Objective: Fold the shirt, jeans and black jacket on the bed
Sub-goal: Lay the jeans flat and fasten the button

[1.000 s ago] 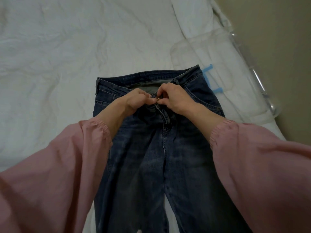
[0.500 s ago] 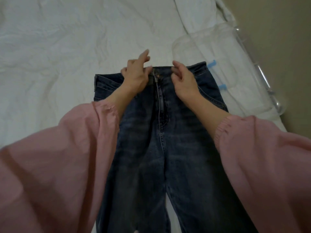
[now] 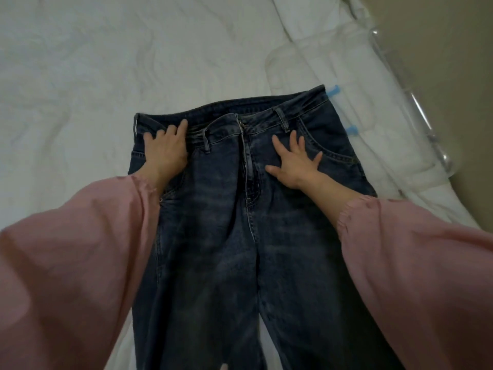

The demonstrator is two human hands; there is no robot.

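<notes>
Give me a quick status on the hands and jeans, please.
Left hand and right hand both flat, open, pressing the jeans below the waistband. Jeans spread front-up on the bed, not yet folded. Clear plastic pack beside the waistband's right corner.

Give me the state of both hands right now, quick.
Left hand: open, resting flat on the jeans just below the waistband.
Right hand: open, fingers spread, pressing on the jeans.

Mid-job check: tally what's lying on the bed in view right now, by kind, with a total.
Jeans: 1
Clear plastic bag: 1
Blue tabs: 2
Total: 4
</notes>
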